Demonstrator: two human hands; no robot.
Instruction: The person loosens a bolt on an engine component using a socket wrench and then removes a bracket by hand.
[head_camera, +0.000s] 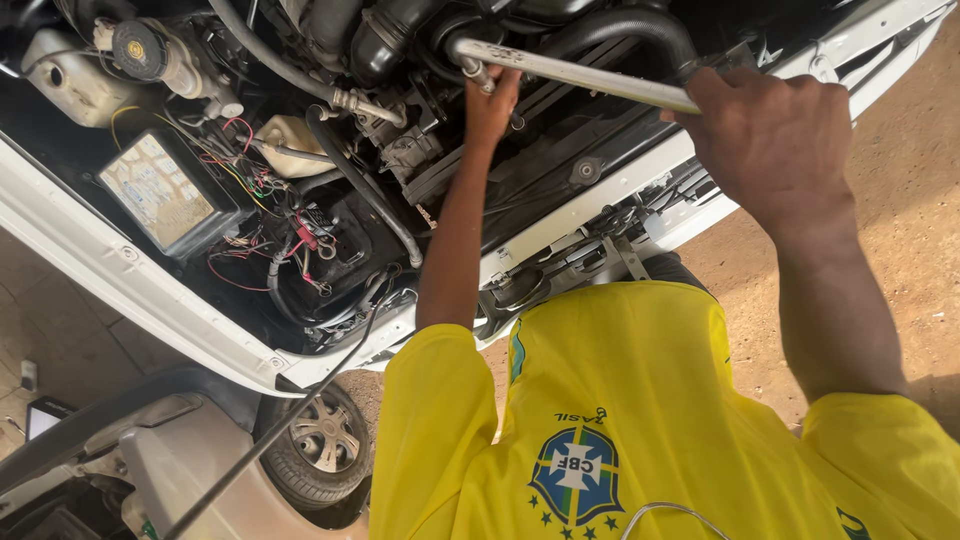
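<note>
Open engine bay (560, 170) of a white vehicle fills the upper view, front edge white, cavity dark. All places given relative to the bay. Below its front edge: sandy ground at right, a wheel (320, 440) with a silver hubcap at lower left. Person in a yellow shirt (620, 400) leans in from the bottom; round blue crest on the shirt's chest, green trim.

Inside the bay, left part: black rectangular battery (165, 190) with a pale, worn rectangular label on top, tangle of red and black wires (270, 230) just right of it. Above the battery, a whitish reservoir (70, 80) and a round black cap (138, 48) with a yellow mark.

Long silver metal bar (570, 72) lies nearly level across the bay's top centre, slightly tilted down to the right, scuffed and shiny. Right hand (775, 145) clamped around the bar's right end. Left hand (490, 100) reaches up at the bar's left end, fingers curled at the fitting under it; whether they close fully on it, cannot tell.
</note>
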